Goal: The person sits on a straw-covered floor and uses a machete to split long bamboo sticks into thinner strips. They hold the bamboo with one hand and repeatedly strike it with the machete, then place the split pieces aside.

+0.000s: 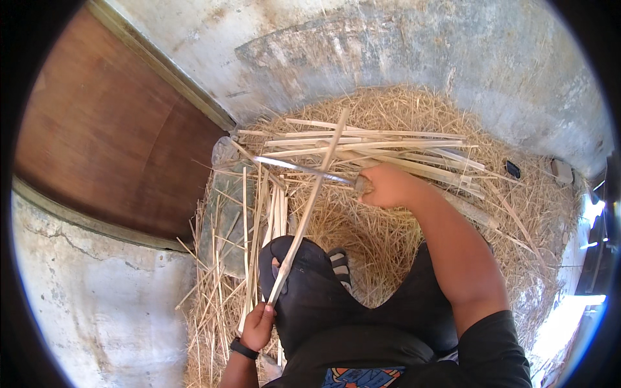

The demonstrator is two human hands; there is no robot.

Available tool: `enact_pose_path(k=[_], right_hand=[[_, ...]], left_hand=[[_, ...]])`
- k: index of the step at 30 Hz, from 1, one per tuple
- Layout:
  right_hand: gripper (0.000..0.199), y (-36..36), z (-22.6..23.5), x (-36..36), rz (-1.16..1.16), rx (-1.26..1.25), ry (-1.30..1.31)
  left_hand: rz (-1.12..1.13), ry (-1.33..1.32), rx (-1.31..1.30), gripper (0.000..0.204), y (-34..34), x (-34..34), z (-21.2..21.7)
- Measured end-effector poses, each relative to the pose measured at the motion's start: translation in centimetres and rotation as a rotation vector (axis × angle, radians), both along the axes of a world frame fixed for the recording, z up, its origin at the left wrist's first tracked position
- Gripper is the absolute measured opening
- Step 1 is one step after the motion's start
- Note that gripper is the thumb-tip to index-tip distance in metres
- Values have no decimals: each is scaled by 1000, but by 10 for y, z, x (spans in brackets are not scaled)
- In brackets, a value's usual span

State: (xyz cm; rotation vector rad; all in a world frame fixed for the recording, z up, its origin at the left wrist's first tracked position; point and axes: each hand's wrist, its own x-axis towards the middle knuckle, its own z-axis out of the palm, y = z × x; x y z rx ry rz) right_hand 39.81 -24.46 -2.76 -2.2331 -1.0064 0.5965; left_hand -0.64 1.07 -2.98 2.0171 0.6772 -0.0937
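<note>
Nearest the lens, one black shirt [362,352] is cut off by the lower edge; beside it my left hand [258,326], wearing one dark wristband [244,349], is closed around the lower end of one bamboo strip [310,210] slanting up over my left thigh [292,258]. My right hand [388,185] is wrapped around one knife [284,164], its handle mostly hidden, its blade crossing the strip, contact unclear. Beyond, amid straw [401,103], lie further strips [369,137], overlapping too much to count.
</note>
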Motion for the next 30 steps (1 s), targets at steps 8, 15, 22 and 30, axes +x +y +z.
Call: enact_pose_path(k=[8, 15, 22, 30], right_hand=[[40, -1, 21, -33, 258, 26, -109], [41, -6, 27, -29, 166, 41, -113], [37, 1, 30, -37, 269, 17, -53], [37, 10, -11, -28, 232, 2, -122]], left_hand=[[74, 165, -354, 27, 1, -5, 7], [26, 258, -38, 37, -8, -64, 18], [61, 63, 58, 47, -33, -51, 6], [28, 94, 33, 48, -35, -32, -7]])
